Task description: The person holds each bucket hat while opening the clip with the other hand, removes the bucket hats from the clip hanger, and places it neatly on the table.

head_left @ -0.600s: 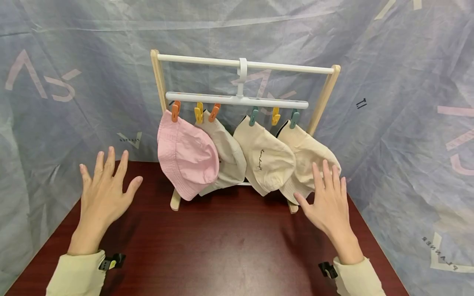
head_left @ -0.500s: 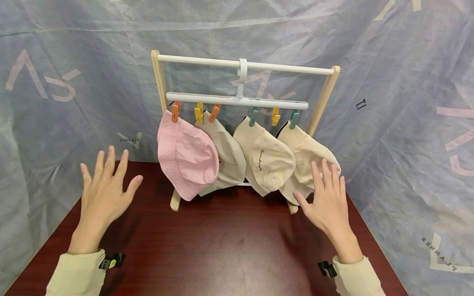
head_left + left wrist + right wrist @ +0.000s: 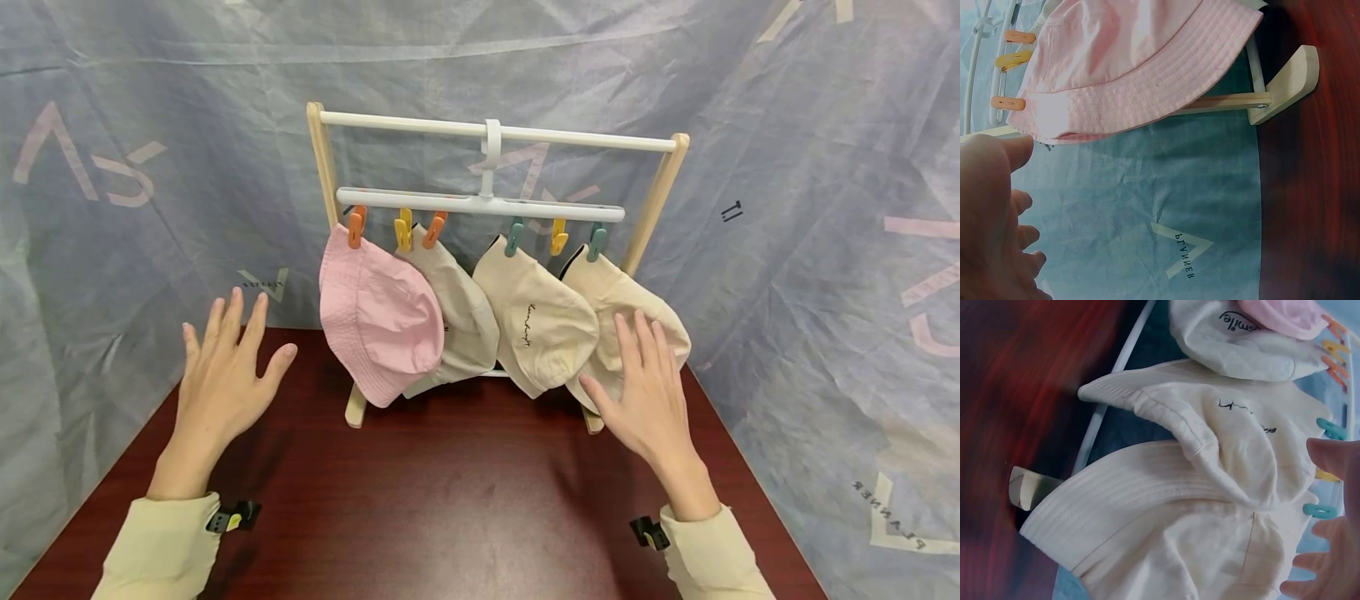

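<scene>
The left hand (image 3: 225,379) is up over the dark red table (image 3: 450,508), its fingers spread and thumb poking out, near the pink bucket hat (image 3: 382,317). The right hand (image 3: 645,396) is up too, fingers long and a little apart, thumb out wide, in front of the end cream bucket hat (image 3: 603,283). Both hats hang by clips (image 3: 597,242) under the white hanger (image 3: 420,200).

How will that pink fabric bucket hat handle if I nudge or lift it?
The pink fabric bucket hat is probably light and apt to swing if nudged, since only one orange plastic-looking clip seems to hold it. Its creased crown looks floppy and likely to fold when gripped; the brim, ringed with stitching, may be a little stiffer.
</scene>
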`<state>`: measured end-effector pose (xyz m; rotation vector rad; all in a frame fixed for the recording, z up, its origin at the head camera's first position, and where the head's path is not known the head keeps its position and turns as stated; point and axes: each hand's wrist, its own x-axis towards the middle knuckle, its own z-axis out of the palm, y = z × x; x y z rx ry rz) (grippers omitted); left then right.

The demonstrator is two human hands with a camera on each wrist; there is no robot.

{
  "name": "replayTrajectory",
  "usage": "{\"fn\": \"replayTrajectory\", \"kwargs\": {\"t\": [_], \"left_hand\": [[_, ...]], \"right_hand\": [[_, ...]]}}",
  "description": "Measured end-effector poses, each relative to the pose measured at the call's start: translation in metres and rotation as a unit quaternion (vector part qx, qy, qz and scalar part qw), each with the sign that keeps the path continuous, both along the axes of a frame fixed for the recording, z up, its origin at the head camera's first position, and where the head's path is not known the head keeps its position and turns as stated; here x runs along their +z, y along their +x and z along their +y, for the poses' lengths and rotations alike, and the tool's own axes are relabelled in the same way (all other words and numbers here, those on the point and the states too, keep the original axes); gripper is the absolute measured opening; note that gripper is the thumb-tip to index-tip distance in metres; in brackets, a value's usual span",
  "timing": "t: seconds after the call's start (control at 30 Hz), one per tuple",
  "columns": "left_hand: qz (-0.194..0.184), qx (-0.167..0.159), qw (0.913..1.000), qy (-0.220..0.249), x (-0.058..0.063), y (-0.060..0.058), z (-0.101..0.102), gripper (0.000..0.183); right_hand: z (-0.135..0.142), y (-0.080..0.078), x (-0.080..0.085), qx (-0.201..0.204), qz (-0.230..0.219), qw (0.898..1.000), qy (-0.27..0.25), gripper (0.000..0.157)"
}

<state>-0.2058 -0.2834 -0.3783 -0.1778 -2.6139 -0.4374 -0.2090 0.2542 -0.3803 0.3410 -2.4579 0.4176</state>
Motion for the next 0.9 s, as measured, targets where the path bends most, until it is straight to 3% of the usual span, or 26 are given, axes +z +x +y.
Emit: {"fn": "replayTrajectory", "kwargs": {"t": [0.27,0.5,0.9], "left_hand": [[0.006,-0.012,0.9997,0.022,0.003,-0.005,0.002,0.079],[0.008,-0.021,0.9990,0.039,0.007,-0.010,0.007,0.079],[-0.004,-0.031,0.9978,0.059,0.010,-0.016,0.011,0.079]], "right_hand": [[-0.010,-0.004,0.007,0.018,-0.005,1.000,-0.013,0.090],[-0.019,-0.006,0.015,0.025,-0.035,0.998,-0.035,0.090],[-0.027,-0.011,0.028,0.046,-0.036,0.997,-0.052,0.090]]}}
